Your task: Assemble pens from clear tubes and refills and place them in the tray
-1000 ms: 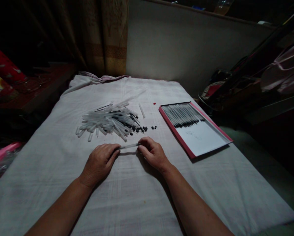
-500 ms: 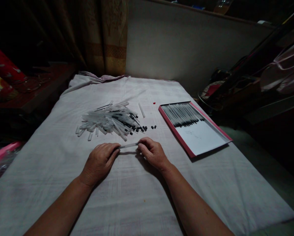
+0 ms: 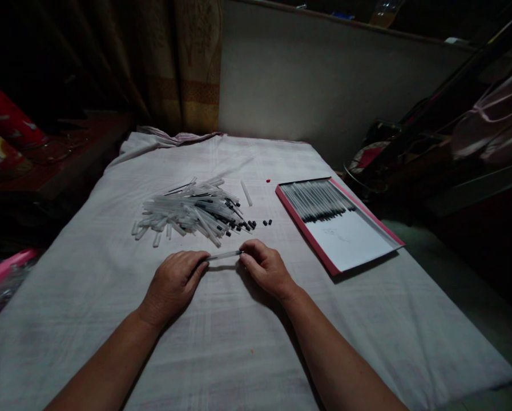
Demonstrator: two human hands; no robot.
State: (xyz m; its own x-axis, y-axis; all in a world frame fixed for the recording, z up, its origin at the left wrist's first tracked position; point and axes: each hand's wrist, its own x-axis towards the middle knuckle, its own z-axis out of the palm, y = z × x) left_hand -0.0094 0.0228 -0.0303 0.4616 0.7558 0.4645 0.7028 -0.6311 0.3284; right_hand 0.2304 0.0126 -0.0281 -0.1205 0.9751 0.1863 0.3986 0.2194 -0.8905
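Between both hands a slim pen (image 3: 224, 255) with a translucent barrel is stretched, slightly tilted, low over the cloth. My left hand (image 3: 176, 281) pinches its left end, thumb and fingers closed. At the other end, the fingertips of my right hand (image 3: 267, 268) close on the pen's dark end. Just beyond lies a loose pile of clear pen barrels (image 3: 182, 208), mixed with dark thin parts. Small black caps (image 3: 248, 225) are scattered at the pile's right edge. One single barrel (image 3: 246, 193) rests apart behind them.
A pink-edged box lid (image 3: 340, 262) on the right holds a row of pens (image 3: 319, 200). A tiny red piece (image 3: 268, 181) lies farther back. The white cloth (image 3: 221, 354) covers the table. A pink basket (image 3: 7, 268) stands at the left edge.
Both hands stay in nearly the same place, still holding the pen at its two ends. A dark inner line shows farther along the barrel than before.
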